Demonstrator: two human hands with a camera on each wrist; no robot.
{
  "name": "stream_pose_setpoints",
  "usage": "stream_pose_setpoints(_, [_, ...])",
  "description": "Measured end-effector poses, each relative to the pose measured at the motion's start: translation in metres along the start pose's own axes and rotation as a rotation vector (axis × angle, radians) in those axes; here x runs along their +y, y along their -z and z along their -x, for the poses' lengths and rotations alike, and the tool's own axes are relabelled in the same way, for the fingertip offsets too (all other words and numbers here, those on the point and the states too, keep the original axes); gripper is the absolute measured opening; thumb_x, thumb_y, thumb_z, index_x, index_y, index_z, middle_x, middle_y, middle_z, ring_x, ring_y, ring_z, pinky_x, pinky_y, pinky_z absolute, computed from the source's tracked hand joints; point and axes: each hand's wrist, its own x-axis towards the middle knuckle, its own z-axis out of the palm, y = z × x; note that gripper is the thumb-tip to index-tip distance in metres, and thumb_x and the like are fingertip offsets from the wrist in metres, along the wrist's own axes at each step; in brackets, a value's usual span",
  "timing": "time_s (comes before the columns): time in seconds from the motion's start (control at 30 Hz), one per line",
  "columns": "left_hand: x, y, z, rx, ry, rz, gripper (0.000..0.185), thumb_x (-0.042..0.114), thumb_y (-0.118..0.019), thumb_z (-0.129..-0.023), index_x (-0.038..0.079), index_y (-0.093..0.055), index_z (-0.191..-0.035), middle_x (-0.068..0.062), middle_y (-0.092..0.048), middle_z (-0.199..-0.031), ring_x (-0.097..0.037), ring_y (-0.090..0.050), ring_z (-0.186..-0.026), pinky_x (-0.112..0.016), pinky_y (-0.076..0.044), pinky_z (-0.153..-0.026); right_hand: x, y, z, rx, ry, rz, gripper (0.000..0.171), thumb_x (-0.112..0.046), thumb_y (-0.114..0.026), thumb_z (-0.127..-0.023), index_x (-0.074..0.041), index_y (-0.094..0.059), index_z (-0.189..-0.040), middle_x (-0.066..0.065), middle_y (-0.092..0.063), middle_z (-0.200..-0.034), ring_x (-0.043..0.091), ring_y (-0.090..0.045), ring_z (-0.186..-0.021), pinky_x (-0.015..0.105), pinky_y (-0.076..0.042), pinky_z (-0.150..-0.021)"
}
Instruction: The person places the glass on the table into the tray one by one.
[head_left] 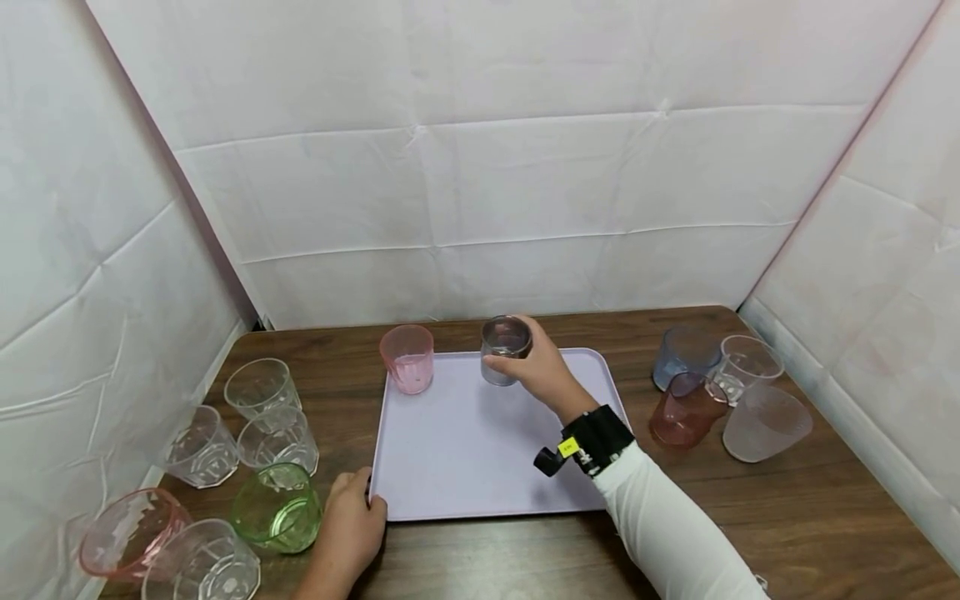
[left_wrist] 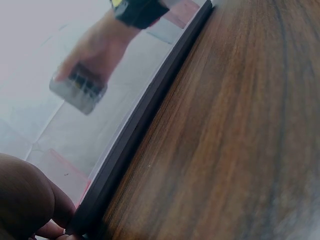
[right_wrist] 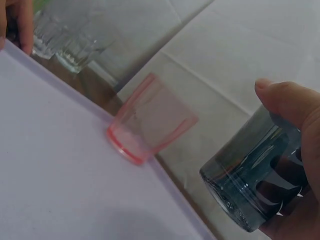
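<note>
A pale lilac tray lies on the wooden table. At its front left corner my left hand grips the rim; the left wrist view shows the thumb on top at the edge, with most fingers hidden. My right hand holds a smoky grey glass over the back middle of the tray. In the right wrist view, the thumb and fingers wrap round this glass, its base apart from the tray. A pink glass stands upright at the tray's back left corner.
Left of the tray stand clear glasses, a green glass and a pinkish-orange glass. To the right are a blue glass, a clear glass, a red glass and a frosted glass. White sheets wall the table.
</note>
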Motion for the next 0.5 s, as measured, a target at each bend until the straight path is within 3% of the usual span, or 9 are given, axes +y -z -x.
stream_pose_setpoints(0.33, [-0.001,-0.001,0.0,0.004,-0.005,-0.003,0.039,-0.002,-0.059,-0.084,-0.018,-0.061,-0.119,-0.026,-0.062,-0.105,-0.043,-0.062,-0.101,-0.056,-0.05,-0.089,0.033,-0.031,-0.026,-0.017,0.034,-0.025,0.078,-0.027,-0.089,-0.078,-0.013,-0.047,-0.142,0.008,-0.057,-0.135,0.026,-0.055,-0.126,0.046,-0.045,-0.105])
stream_pose_setpoints(0.5, [-0.001,-0.001,0.0,0.007,-0.007,-0.007,0.039,-0.002,-0.059,-0.084,-0.018,-0.061,-0.119,-0.026,-0.062,-0.105,-0.042,-0.062,-0.101,-0.055,-0.05,-0.089,0.042,-0.04,-0.033,-0.022,0.056,0.018,0.079,-0.03,-0.089,-0.078,-0.016,-0.047,-0.142,0.006,-0.058,-0.133,0.025,-0.056,-0.123,0.045,-0.045,-0.104])
